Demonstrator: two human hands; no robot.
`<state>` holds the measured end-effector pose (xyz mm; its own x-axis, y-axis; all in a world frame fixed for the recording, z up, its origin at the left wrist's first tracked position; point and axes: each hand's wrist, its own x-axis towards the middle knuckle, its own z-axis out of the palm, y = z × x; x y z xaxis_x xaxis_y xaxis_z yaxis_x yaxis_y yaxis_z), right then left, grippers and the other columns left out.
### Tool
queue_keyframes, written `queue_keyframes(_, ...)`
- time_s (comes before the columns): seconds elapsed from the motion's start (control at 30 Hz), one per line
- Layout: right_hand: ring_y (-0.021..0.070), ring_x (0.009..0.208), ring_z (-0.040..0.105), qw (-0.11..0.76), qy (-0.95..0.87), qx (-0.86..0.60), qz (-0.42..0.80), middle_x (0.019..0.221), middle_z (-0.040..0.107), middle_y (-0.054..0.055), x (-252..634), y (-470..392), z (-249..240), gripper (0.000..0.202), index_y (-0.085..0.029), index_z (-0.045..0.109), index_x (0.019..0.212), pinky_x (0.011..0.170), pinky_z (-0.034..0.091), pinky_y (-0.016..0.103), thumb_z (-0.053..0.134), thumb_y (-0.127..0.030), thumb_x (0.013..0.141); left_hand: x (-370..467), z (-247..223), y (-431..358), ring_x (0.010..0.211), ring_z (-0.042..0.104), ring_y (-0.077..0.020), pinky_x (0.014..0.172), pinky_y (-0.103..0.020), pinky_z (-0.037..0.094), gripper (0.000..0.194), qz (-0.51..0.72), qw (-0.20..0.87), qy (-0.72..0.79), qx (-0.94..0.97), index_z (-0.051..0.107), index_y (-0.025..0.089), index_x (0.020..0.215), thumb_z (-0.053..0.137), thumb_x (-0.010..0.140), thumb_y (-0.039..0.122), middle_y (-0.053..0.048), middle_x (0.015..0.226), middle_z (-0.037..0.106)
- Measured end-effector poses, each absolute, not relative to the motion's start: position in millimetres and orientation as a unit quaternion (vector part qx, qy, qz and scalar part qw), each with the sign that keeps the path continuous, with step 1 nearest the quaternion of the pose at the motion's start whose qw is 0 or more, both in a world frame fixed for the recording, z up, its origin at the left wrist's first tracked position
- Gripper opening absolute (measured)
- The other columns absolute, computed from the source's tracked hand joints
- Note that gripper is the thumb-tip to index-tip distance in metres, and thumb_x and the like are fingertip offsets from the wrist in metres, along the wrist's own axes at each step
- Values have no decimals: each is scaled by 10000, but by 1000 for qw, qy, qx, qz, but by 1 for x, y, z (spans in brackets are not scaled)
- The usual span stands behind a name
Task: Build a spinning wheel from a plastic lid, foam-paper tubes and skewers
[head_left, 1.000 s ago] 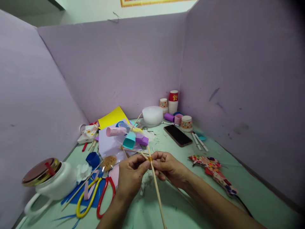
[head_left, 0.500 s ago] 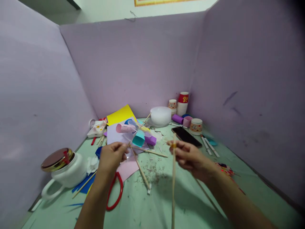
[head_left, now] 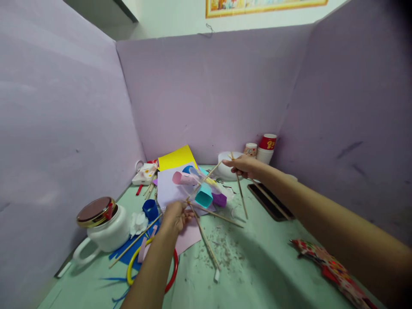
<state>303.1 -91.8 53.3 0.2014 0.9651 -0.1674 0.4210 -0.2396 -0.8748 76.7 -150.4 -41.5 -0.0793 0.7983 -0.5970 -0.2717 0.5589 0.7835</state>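
Note:
My left hand (head_left: pixel 179 216) is closed on the joint of a frame of thin wooden sticks (head_left: pixel 206 240), above the pink paper. Two of those sticks spread toward the front and right; one ends in a white piece (head_left: pixel 216 275). Farther back, my right hand (head_left: pixel 243 166) pinches the crossing of another group of sticks (head_left: pixel 242 197), in front of the white bowl (head_left: pixel 225 171). One stick slants between the two hands. A teal paper tube (head_left: pixel 204 196) and a pink paper tube (head_left: pixel 184 178) lie between and behind the hands.
A white teapot-shaped mug (head_left: pixel 109 231) with a dark lid stands at the left. Scissors with a red handle (head_left: pixel 175 270), blue strips and a yellow ring (head_left: pixel 129 266) are near my left forearm. At the right are a phone (head_left: pixel 265 201), paper cups (head_left: pixel 266 148) and a patterned pouch (head_left: pixel 331 262).
My right hand has moved back and up with its sticks, from above the near table to in front of the bowl. The view has shifted, and more of the patterned pouch shows.

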Motion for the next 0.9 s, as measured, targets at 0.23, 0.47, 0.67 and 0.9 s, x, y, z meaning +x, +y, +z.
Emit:
queue_keyframes(0.23, 91, 636, 568, 296, -501, -721, 376, 834, 602, 22, 273, -56, 46, 246, -117, 579, 957, 555, 490, 236, 517, -345, 888, 75, -55, -129, 730, 587, -119, 610, -275, 514, 257, 422, 674, 586, 155, 552, 131, 1051, 519, 868, 309, -48, 946, 599)
queue_keyframes(0.47, 157, 854, 601, 284, -508, -717, 384, 1029, 600, 67, 276, -58, 49, 248, -132, 571, 1056, 728, 518, 339, 525, -307, 886, 84, -58, -118, 773, 593, -133, 645, -299, 522, 268, 452, 672, 570, 138, 548, 137, 1070, 523, 866, 309, -54, 982, 597)
queue_keyframes(0.67, 66, 562, 525, 336, -493, -691, 409, 761, 584, -4, 293, -70, 53, 178, -116, 586, 894, 499, 454, 200, 521, -282, 890, 94, -51, -115, 792, 593, -140, 661, -311, 522, 277, 482, 662, 542, 187, 546, 141, 1077, 522, 865, 317, -57, 997, 594)
queue_keyframes(0.9, 16, 326, 280, 497, -490, -585, 413, 477, 444, -56, 322, -118, 71, 205, -108, 602, 695, 319, 166, 182, 535, -227, 847, 102, -19, -129, 413, 415, -33, 380, -154, 347, 107, 543, 619, 449, 347, 594, 122, 840, 604, 795, 219, 56, 578, 510)
